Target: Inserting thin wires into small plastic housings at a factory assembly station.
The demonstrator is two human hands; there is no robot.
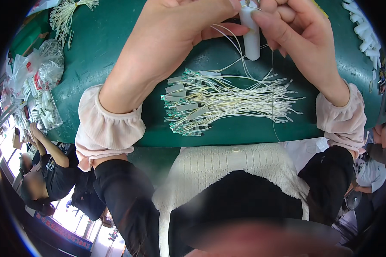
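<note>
At the far edge of the view, a white plastic tube [251, 43] is held upright, rounded end toward me. My left hand [180, 36] is closed, with fingertips against the tube's left side. My right hand [302, 40] pinches its upper part between thumb and fingers, and thin wire shows at the top. White wires [232, 40] run from beside the tube toward a bundle of wired small green circuit boards [186, 103] below my hands. The wires' bare ends [287, 100] point right. A thin dark thread [273, 85] hangs below my right hand. The tube's top is partly cut off.
Everything lies on a green table mat [90, 64]. Another wire bundle [66, 19] sits far left, beside clear plastic bags [47, 68] with white pieces. Several white tubes [364, 32] lie far right. Other people [51, 175] sit at the left and right sides.
</note>
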